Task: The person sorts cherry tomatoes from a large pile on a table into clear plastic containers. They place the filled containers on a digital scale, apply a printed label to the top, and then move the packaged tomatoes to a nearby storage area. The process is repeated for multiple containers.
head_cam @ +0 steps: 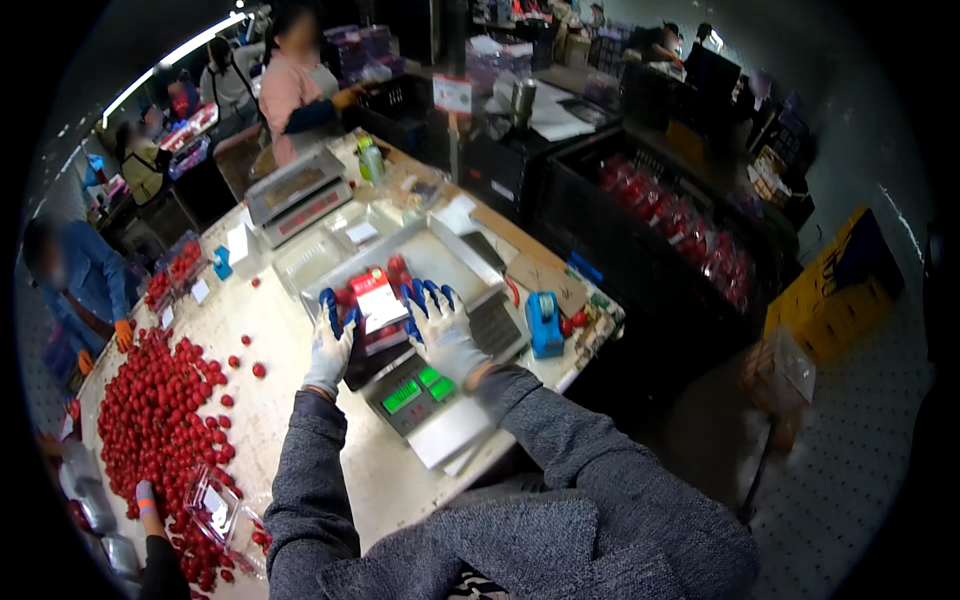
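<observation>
A pack of cherry tomatoes with a red and white label lies between my hands, just behind a digital scale's green-lit display panel. My left hand, in a white glove with blue-coated fingertips, grips the pack's left side. From the right, my right hand in a matching glove grips the other side, its fingers spread. A shallow metal tray sits directly beyond the pack. The pack's underside and what it rests on are partly hidden.
Loose cherry tomatoes are heaped on the table at left, where another person's hand reaches in. A clear clamshell box lies there. A blue tape dispenser stands at right. Further back are a second scale and black crate of packed tomatoes.
</observation>
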Action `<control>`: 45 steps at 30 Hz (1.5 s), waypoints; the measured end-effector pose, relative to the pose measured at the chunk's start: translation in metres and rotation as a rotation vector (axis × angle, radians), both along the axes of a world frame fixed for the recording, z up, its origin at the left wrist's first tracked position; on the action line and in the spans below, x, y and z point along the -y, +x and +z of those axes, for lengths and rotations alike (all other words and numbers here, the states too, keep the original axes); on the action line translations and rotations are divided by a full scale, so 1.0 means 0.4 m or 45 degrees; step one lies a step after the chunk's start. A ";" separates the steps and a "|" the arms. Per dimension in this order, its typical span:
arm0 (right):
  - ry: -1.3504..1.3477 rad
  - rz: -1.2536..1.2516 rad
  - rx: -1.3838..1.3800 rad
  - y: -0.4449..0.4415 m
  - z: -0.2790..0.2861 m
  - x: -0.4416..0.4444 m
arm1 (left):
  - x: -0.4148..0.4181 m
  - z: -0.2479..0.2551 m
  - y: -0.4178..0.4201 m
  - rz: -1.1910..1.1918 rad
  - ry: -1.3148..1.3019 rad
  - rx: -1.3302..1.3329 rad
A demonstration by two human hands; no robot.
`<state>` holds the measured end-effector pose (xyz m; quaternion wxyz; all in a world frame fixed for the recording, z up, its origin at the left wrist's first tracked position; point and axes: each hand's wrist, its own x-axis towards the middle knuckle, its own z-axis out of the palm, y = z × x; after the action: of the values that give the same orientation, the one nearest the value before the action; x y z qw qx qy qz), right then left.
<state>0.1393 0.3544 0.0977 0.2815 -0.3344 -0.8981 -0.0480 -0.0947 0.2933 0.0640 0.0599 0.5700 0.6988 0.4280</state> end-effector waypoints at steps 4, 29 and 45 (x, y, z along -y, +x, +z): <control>-0.160 0.021 0.281 0.175 0.017 0.099 | 0.138 0.132 0.186 0.129 -0.118 -0.251; -1.280 -0.523 -0.169 0.517 -0.045 -0.167 | -0.129 -0.141 0.811 -0.835 -0.801 2.960; -2.517 -0.055 -0.567 0.697 -0.091 0.197 | -0.150 -0.156 0.813 -0.773 -0.992 2.558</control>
<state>0.4179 0.2758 0.0614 0.0387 -0.4352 -0.4565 0.7751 0.2305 0.3533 0.0017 0.8733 0.0548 0.2514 0.4137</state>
